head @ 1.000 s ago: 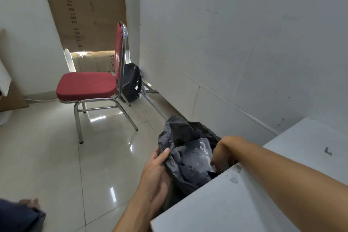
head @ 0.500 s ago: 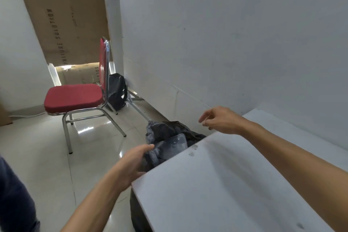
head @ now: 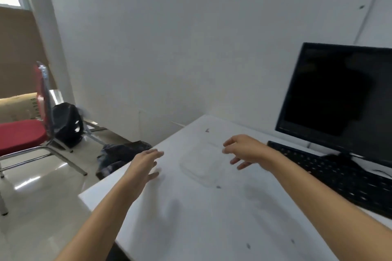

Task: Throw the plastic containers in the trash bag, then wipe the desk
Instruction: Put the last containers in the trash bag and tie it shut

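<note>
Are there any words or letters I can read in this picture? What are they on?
No text here is clear enough to read.
Cardboard box: dark printed letters near its right edge, too blurred to read.
Keyboard: pale marks on the keys, too small and blurred.
Monitor: dark screen, no readable text.

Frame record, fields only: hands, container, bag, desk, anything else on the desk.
left hand: open, fingers straight, over the desk left of the container, holding nothing
right hand: open, fingers spread, at the container's right; contact unclear, blurred
container: clear plastic, on the desk between the hands
trash bag: dark, beside the desk's left edge
desk: white, small dark specks
other: keyboard and monitor at right
</note>
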Tool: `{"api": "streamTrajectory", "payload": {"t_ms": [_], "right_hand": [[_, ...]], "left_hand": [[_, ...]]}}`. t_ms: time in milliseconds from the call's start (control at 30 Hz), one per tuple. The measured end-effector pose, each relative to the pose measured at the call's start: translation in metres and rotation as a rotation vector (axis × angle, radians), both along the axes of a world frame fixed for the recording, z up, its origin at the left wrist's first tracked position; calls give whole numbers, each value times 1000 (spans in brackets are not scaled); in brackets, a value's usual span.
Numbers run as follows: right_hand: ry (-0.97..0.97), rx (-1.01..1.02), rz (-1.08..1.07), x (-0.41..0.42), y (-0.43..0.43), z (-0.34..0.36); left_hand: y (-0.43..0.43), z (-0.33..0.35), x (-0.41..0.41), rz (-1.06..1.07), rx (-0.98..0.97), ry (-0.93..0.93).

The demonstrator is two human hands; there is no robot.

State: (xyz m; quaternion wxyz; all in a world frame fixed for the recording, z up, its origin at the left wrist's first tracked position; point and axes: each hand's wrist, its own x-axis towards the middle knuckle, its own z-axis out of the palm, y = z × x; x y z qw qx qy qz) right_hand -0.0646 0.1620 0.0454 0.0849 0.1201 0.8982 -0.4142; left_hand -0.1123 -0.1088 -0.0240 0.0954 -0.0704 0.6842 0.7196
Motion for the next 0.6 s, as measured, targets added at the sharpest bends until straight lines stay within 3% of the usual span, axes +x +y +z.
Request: {"api": "streamTrajectory", "payload": {"t_ms": [167,267,367,500,600], "right_hand": [[-130,-309,-88,22,9,-27],[-112,-486,-185,18,1,-46],[-99,-536,-260,12,-11,-58],[-62,-571,-343,7,-21,-66],[11,-578,-416,14,-24,-72]], "left_hand": [[49,-8,-16,66,-109,185],[62,-12,-42,-13,-212,105],[71,-19,-63,-123,-297,19],[87,-21,-63,-226,-266,38],[96,-22,-56,-169,-9,-17]]}}
